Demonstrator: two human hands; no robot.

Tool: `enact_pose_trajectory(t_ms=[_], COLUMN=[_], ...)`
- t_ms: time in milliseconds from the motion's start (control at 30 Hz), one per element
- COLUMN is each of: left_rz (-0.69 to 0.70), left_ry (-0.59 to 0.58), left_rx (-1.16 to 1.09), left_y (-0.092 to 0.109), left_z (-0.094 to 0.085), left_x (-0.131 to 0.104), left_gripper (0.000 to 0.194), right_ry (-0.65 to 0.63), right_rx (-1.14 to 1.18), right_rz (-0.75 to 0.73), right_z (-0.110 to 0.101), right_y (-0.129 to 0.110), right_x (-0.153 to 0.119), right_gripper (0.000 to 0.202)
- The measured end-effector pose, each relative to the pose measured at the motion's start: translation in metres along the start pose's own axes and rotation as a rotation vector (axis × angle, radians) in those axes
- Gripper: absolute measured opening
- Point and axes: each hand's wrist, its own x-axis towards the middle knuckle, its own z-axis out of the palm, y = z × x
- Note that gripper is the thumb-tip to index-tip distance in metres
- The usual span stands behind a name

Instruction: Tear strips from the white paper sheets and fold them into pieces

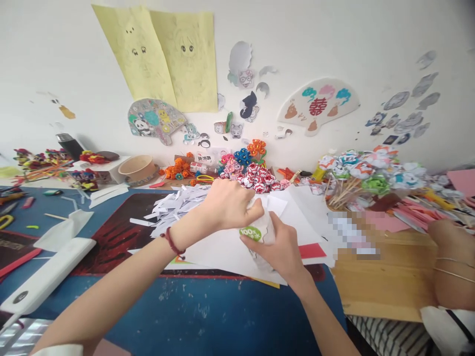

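A white milk carton (265,235) with a green "100%" label stands tilted in front of me over the papers. My right hand (282,242) is closed round its lower right side, with the thumb across the front. My left hand (233,205) forms a fist against the carton's top; its fingertips are bent down there, and whatever they grip is hidden. Under the carton lie white paper sheets (218,249) and a red strip (312,250). Left of it is a heap of folded white paper strips (172,207).
A white power strip (50,274) lies at the left on the blue table (208,316). Handmade flowers (258,175) line the wall, with more paper flowers (371,170) at the right. Another person's arm (452,262) rests by the wooden tabletop (374,282).
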Motion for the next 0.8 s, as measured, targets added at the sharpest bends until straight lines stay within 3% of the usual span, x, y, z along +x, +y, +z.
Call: enact_pose_trajectory(t_ms=[67,100,300,433,567,633,733,800], left_rz=[-0.126,-0.165,-0.16,-0.251,-0.305,-0.331,-0.358,-0.408], left_ry=[0.018,0.019,0.036,0.019,-0.06,-0.043,-0.029,0.08], left_rx=[0.054,0.06,-0.029,-0.133,-0.429,-0.514,-0.667,-0.721], left_y=[0.001,0.002,0.01,0.01,0.011,0.018,0.039,0.056], left_z=[0.002,0.004,0.014,0.014,0.002,0.001,0.014,0.029], left_x=[0.0,0.0,-0.01,-0.008,-0.005,-0.013,-0.037,-0.054], left_gripper=[0.049,0.049,0.047,0.051,0.053,0.044,0.031,0.04], right_ry=[0.137,0.141,-0.253,-0.375,-0.322,-0.317,-0.264,-0.182], right_rx=[-0.184,-0.199,0.166,0.364,0.811,0.898,0.937,0.969], right_rz=[-0.014,-0.028,-0.135,-0.106,0.018,0.01,0.009,0.017], right_z=[0.003,0.003,-0.009,-0.007,0.002,0.002,-0.002,-0.005], right_y=[-0.006,-0.006,0.008,0.024,0.046,0.055,0.059,0.053], right_x=[0.001,0.002,0.018,0.025,0.03,0.034,0.042,0.047], right_gripper=[0.051,0.05,0.039,0.04,0.054,0.068,0.08,0.08])
